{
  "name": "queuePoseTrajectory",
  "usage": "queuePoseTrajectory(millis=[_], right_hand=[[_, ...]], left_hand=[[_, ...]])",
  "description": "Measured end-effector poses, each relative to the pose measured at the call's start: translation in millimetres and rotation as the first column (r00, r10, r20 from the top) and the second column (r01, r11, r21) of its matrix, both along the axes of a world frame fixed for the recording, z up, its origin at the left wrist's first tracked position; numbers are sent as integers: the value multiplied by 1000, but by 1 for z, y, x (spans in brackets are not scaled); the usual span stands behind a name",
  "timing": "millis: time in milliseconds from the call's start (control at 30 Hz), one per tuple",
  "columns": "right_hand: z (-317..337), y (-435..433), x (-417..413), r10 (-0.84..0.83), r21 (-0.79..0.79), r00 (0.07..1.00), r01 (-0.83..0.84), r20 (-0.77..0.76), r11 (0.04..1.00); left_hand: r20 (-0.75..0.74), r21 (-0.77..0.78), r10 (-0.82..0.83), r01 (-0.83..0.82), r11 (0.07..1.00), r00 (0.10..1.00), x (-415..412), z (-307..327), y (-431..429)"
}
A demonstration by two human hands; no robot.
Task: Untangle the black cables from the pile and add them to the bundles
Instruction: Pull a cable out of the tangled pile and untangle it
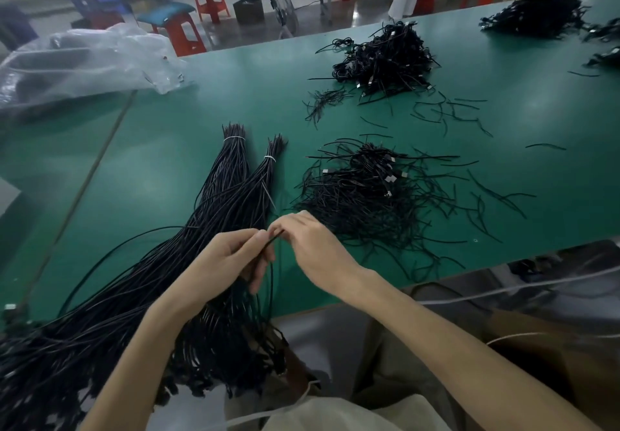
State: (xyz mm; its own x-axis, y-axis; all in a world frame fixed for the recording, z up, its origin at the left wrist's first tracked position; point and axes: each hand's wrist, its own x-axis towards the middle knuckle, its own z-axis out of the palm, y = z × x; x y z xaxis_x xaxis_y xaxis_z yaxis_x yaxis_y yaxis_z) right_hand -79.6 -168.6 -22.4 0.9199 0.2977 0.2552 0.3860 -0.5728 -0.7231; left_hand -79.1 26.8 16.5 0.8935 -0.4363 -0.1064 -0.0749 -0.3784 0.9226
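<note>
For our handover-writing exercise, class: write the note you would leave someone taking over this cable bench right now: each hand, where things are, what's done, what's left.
The left hand grips a thin black cable, fingers curled round it; the right hand pinches its end.
Two long black cable bundles with white ties lie left on the green table; the tangled black cable pile sits right of them.
Done: bundles started.
Left: add the held cable, then work through the pile and the farther heap.
</note>
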Motion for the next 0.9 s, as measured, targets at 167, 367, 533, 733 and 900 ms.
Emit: queuePoseTrajectory(millis=[167, 367, 533, 733, 900], right_hand=[[6, -2, -1, -13, 83, 998, 18, -65, 996], [3, 39, -28, 185, 190, 978, -164, -99, 968], [10, 31, -24, 64, 361, 988, -9, -141, 933], [25, 2, -19, -95, 510, 994, 108, -53, 853], [52, -24, -25, -274, 549, 952, 157, 138, 821]], left_hand=[[619, 481, -9, -371, 794, 785, 35, -42, 17], [455, 798, -126, -341, 496, 882, 88, -83, 2], [498, 801, -51, -437, 409, 865, 110, -82, -10], [473, 782, 27, -434, 449, 881, 137, -76, -10], [386, 814, 16, -349, 464, 922, 149, -67, -6]])
